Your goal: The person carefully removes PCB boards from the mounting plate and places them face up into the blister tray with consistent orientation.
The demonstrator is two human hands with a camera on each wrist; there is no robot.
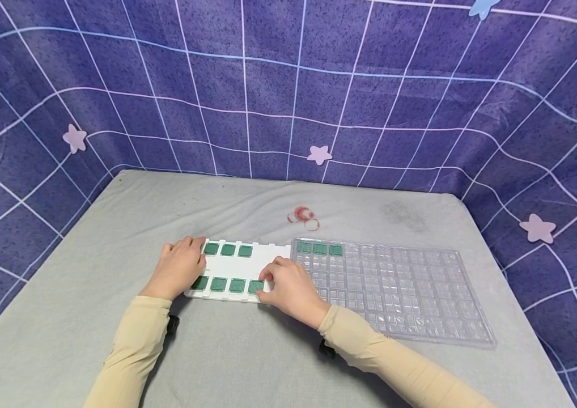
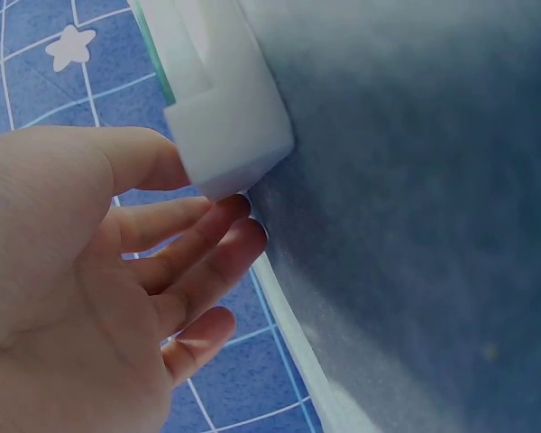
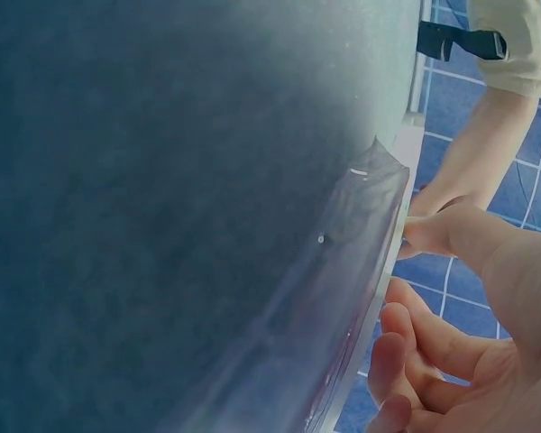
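Observation:
A white tray point(image 1: 227, 265) lies on the cloth, with small green circuit boards in two rows along its long sides. My left hand point(image 1: 178, 265) grips its left end; in the left wrist view, the thumb and fingers point(image 2: 185, 230) close about the tray's white corner point(image 2: 230, 135). At the front row's right end, my right hand point(image 1: 291, 288) pinches a green circuit board point(image 1: 255, 287) by its edges between thumb and index finger. The right wrist view shows the right hand point(image 3: 460, 334) at the edge, but the board is hidden there.
A clear plastic tray point(image 1: 406, 283) with many pockets adjoins the white tray on the right. Several green boards point(image 1: 320, 249) sit in its back left pockets. Red marks point(image 1: 302, 215) stain the grey cloth point(image 1: 217, 351) behind. A purple gridded curtain point(image 1: 268, 85) surrounds the table.

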